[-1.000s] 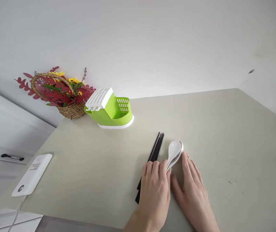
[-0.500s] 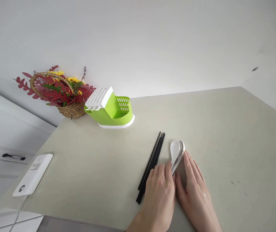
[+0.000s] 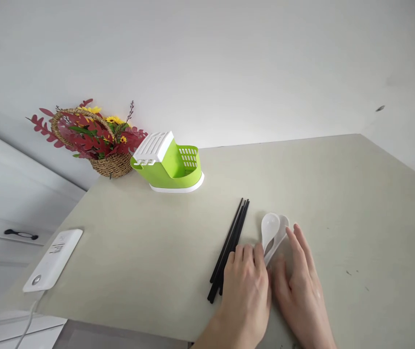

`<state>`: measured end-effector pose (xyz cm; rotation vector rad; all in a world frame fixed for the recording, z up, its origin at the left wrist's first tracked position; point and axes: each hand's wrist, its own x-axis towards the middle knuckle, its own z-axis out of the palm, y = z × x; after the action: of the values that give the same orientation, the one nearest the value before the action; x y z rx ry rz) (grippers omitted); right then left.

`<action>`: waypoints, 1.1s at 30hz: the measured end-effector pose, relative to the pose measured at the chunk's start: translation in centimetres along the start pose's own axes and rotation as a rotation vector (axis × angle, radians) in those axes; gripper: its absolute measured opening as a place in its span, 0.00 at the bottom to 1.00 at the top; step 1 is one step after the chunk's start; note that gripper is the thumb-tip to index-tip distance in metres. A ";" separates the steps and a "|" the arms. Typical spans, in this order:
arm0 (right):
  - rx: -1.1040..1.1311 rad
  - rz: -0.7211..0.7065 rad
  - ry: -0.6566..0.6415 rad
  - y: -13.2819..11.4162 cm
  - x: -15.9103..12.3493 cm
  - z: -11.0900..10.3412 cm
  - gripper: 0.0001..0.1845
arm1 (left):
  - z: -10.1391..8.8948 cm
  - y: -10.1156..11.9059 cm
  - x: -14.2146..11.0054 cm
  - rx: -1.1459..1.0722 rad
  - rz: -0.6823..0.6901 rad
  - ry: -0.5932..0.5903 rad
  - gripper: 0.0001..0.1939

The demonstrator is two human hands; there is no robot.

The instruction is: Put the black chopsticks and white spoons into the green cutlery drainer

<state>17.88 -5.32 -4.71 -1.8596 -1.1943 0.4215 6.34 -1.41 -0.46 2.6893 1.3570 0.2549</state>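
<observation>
Two white soup spoons, a left one (image 3: 270, 226) and a right one (image 3: 282, 232), lie side by side on the table with bowls pointing away from me. My left hand (image 3: 247, 286) curls over the handle end of the left spoon, hiding it. Fingers stretched out, my right hand (image 3: 303, 288) stands beside the right spoon, fingertips close to its bowl; whether they touch it I cannot tell. Several black chopsticks (image 3: 233, 237) lie in a loose bundle just left of my left hand. Farther back is a green utensil holder (image 3: 173, 182) with a white slotted top and white base.
A wicker basket (image 3: 111, 166) of red and yellow flowers stands at the back left, next to the holder. On the left edge of the table (image 3: 138, 266) lies a white power strip (image 3: 53, 261) with a cord. A white wall (image 3: 251, 72) borders the back.
Both hands have shifted slightly right, leaving more of the chopsticks showing. The spoons have moved right too, and their bowls are spread farther apart. My right hand's fingers have lifted and parted.
</observation>
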 end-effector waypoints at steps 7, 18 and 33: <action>0.033 0.005 0.013 -0.6 -0.1 -0.3 0.32 | -1.1 -0.2 -1.0 -0.065 -0.049 -0.006 0.24; 0.089 -0.001 0.066 -1.1 -0.1 -0.2 0.31 | -9.7 -7.5 4.1 -0.020 -0.030 0.576 0.41; 0.238 0.087 0.078 -0.7 -0.2 0.1 0.38 | -19.2 -21.5 13.2 0.240 -0.231 0.505 0.41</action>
<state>17.35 -5.32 -4.28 -1.7097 -0.9700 0.5117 -6.76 22.50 15.77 2.7272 1.9272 0.8412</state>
